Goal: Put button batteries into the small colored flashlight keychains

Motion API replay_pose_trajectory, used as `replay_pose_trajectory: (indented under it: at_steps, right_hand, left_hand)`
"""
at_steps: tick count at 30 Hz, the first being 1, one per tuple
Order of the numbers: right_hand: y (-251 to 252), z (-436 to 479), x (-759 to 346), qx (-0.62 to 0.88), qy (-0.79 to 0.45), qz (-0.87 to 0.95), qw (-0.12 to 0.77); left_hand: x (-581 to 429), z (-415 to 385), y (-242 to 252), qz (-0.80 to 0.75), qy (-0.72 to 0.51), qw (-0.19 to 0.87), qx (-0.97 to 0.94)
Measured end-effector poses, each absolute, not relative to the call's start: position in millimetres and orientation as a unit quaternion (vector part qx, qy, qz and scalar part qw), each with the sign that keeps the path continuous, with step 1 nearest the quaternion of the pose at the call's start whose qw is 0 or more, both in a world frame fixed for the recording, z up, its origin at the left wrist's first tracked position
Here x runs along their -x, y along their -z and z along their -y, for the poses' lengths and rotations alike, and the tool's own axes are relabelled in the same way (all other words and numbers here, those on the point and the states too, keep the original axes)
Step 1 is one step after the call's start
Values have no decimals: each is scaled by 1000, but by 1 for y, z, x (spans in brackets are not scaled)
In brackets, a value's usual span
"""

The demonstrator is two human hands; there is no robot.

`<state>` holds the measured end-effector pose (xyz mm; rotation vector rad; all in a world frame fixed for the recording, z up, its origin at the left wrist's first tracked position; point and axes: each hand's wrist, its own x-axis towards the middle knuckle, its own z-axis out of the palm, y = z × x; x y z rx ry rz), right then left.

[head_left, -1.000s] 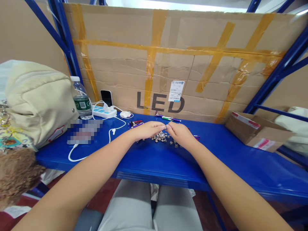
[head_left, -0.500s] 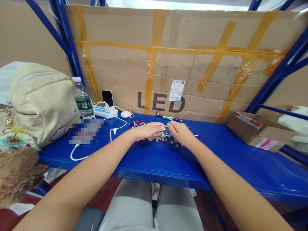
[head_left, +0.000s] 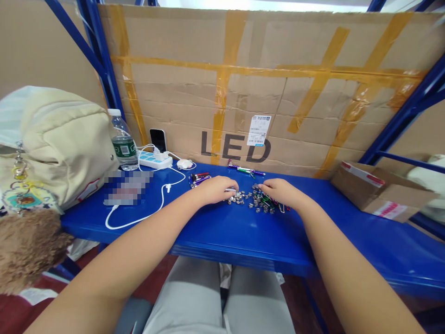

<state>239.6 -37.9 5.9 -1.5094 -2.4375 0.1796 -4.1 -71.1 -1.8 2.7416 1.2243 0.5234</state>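
Two hands rest on the blue shelf (head_left: 243, 232), one at each side of a heap of small silver pieces (head_left: 248, 199), the landmark for everything else. At the heap's left edge the left hand (head_left: 217, 189) lies palm down, fingers curled loosely, and pinches a short silvery piece (head_left: 230, 189) between thumb and fingertips. At the heap's right edge the right hand (head_left: 283, 192) is half curled, its fingertips touching the outermost pieces (whether it grips any cannot be told). The pieces are too small and too many to count, and their shape is hard to make out; a few coloured bits show among them near the right hand. Behind the heap lie two slim coloured pens (head_left: 245, 169), and behind and to its left a cluster of short coloured tubes (head_left: 199, 179). Farther left sit one white power strip (head_left: 153, 161), one water bottle (head_left: 123, 141) and one cream bag (head_left: 59, 144), cut off by the frame edge. Far right of the heap stands one open cardboard box (head_left: 377, 190).
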Motion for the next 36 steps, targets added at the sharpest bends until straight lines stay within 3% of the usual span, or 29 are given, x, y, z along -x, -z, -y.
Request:
replay_pose_trajectory:
  at_steps: [13,36]
  right_hand:
    - [3,30,-237,565,-7,821,83]
    - [9,21,-239,583,2,809,79]
  left_hand:
    - [5,71,2,-429,-131,19,-893]
    - [6,71,1,-436,-119,15,-892]
